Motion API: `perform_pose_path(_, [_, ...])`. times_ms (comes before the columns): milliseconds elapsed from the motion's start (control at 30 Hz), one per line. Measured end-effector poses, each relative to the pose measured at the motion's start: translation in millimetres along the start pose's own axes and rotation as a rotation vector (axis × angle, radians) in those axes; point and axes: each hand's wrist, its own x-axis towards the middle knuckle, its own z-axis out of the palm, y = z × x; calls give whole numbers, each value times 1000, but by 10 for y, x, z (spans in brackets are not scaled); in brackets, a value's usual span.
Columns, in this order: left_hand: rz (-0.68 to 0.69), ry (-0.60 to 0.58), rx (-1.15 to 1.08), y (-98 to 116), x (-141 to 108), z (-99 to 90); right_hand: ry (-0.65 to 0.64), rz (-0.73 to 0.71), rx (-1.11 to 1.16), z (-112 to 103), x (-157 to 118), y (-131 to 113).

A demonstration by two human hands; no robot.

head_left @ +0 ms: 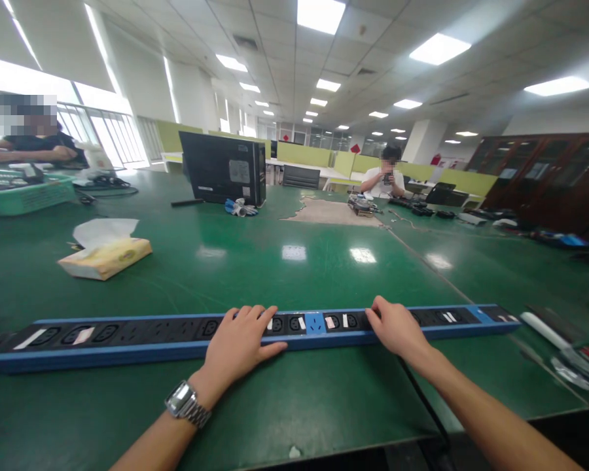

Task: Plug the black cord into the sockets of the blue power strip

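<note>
A long blue and black power strip (161, 330) lies across the green table (235, 261) in front of me, its sockets facing up. Over its middle rests my left hand (240, 340), fingers across the top and thumb along the near edge; a metal watch (186, 402) is on that wrist. Farther right, my right hand (395, 327) holds the strip with curled fingers, partly hidden behind it. Between the hands a blue socket section (316, 323) shows. A black cable (425, 399) runs down below my right wrist.
A tissue pack (105, 257) lies at left, beyond it a green basket (27, 196). A black computer case (223, 169) and gloves (240, 207) stand farther back. Tools and a clear bag (576, 360) lie at right. Two people sit around the table.
</note>
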Motion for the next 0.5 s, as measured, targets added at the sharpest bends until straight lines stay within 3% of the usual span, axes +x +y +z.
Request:
perform_pose_path(67, [-2,-13,7,5,7,-6,129,21,123,-272,70,217])
perform_pose_path(133, [-2,-21,18,7,14,-11,301,95,211,-588,159,585])
perform_pose_path(167, [-1,-23,23,8,18,-14,340,110,207,-719,203,809])
perform_pose_path(233, [-1,-30,32,10,23,-21,294,127,128,-845,271,1272])
perform_pose_path(300, [-4,-37,34,12,24,-26,172,116,45,-756,299,1656])
perform_pose_path(367, [-5,-40,34,14,25,-28,81,100,43,-507,293,1885])
perform_pose_path(500, [-8,-33,38,13,33,-14,23,50,108,-2,279,1929])
